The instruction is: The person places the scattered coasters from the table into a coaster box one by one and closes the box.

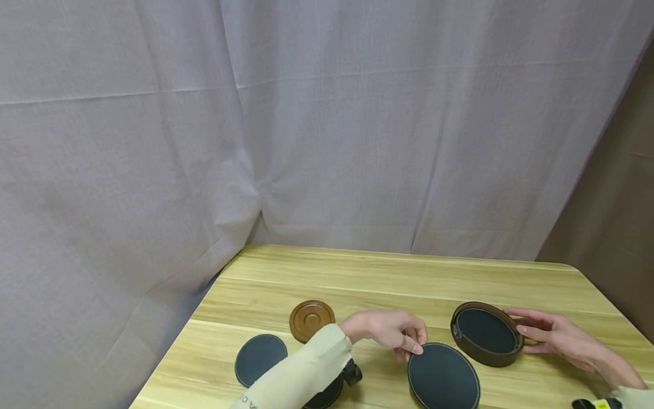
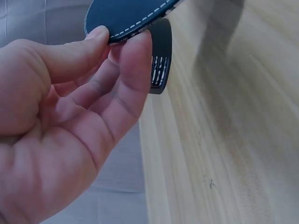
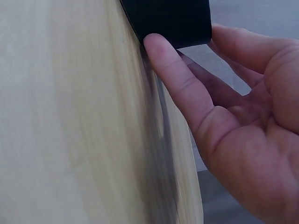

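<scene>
My left hand pinches a round black coaster with pale edge stitching between thumb and fingers. In the left wrist view the thumb lies on the face of the coaster, which is raised off the table and cut by the frame's top. At the right, my right hand grips the side of a round, dark brown coaster holder. Inside that holder lies another black coaster. The right wrist view shows fingers against the dark wall of the holder; the rest is out of frame.
Left of my left hand, a brown grooved disc lies on the wooden table. A black coaster is nearer, and another black disc is partly hidden by my left sleeve. Grey curtain hangs behind the table.
</scene>
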Demonstrator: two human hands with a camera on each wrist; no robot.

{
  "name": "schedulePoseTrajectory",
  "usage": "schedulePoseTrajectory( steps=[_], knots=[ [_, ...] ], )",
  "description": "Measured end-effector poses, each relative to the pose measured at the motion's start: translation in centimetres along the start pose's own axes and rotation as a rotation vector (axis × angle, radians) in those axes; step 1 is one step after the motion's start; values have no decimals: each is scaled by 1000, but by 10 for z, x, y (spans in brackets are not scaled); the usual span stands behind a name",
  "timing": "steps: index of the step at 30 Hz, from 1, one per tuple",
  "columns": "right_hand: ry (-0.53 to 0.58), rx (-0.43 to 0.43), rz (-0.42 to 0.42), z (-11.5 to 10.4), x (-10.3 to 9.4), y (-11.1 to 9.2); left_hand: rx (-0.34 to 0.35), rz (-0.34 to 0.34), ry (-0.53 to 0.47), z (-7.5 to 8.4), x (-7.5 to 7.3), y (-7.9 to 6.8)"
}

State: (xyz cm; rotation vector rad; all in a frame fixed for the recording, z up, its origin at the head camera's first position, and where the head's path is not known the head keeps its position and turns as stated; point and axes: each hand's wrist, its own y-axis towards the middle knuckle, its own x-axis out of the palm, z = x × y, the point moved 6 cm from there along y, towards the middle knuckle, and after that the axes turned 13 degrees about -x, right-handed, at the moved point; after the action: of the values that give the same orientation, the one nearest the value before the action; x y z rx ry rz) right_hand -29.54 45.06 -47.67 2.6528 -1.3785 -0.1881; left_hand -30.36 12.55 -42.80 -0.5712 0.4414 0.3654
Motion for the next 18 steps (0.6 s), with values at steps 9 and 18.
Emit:
schedulePoseTrajectory(
  steps=[9,18],
  knots=[
    [13,-13,-13,0,1,-1,16,62,-108,-2,-14,3],
    [33,-18,-14,0,2,0,59,118,-277,-7,-32,13]
  ],
)
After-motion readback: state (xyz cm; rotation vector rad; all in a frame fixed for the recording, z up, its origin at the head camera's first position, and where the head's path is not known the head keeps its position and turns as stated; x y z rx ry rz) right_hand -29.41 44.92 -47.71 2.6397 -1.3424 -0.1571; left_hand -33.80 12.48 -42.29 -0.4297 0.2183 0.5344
